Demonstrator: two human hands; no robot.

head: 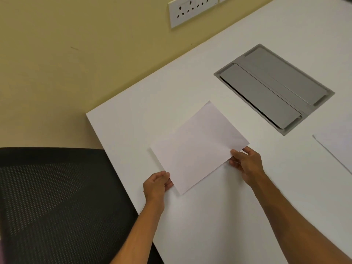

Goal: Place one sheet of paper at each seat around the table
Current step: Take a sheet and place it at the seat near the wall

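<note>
A white sheet of paper (198, 147) is held low over the white table (219, 216), near the table's corner by the black mesh chair (57, 202). My left hand (156, 184) pinches its near left corner. My right hand (245, 161) pinches its right corner. The sheet lies turned at an angle to the table's edge; whether its far side touches the tabletop I cannot tell. Another white sheet (337, 149) lies flat at the right border, partly cut off.
A grey metal cable hatch (274, 88) is set flush in the tabletop behind the sheet. The yellow wall (76, 54) runs close along the table's far edge, with a white socket plate (192, 10) on it. The chair back stands against the table's left edge.
</note>
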